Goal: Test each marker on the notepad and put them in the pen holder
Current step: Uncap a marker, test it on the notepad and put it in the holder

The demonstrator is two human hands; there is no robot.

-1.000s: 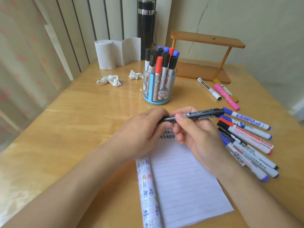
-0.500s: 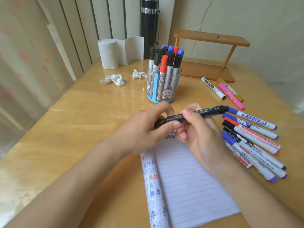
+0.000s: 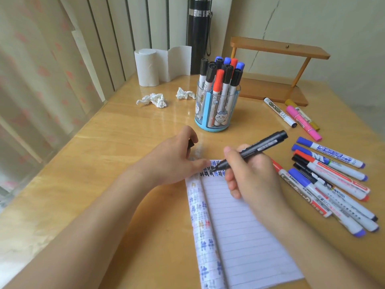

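- We look down on a wooden table [image 3: 104, 142] from the person's own viewpoint, with both bare forearms reaching in from the near edge.
- Toward the far left corner stands a white paper roll [image 3: 149, 67]. Two crumpled tissues [image 3: 154, 100] lie just in front of it.
- The left hand [image 3: 168, 161] rests on the table left of centre. Its thumb and forefinger pinch a small black cap [image 3: 190, 143], and a lower fingertip touches the notepad's far left corner.
- The notepad [image 3: 245, 236] lies open at the middle of the near edge, a lined page uppermost. Small test marks run along its top edge and down its folded left strip.
- Beyond the notepad, near the table's centre, stands the pen holder [image 3: 210, 128], clear with a blue base. It holds capped markers [image 3: 218, 80] upright: black, red and blue.
- A tall black flask [image 3: 198, 34] stands at the far edge behind the holder.
- The right hand [image 3: 254, 176] grips an uncapped black marker [image 3: 258, 147] in a writing hold, with the tip touching the notepad's top edge.
- A low wooden shelf [image 3: 279, 49] sits at the far right corner.
- Three markers [image 3: 303, 122], white, pink and yellow, lie in front of the shelf.
- A loose pile of markers [image 3: 333, 184] lies along the right edge, beside the right hand.
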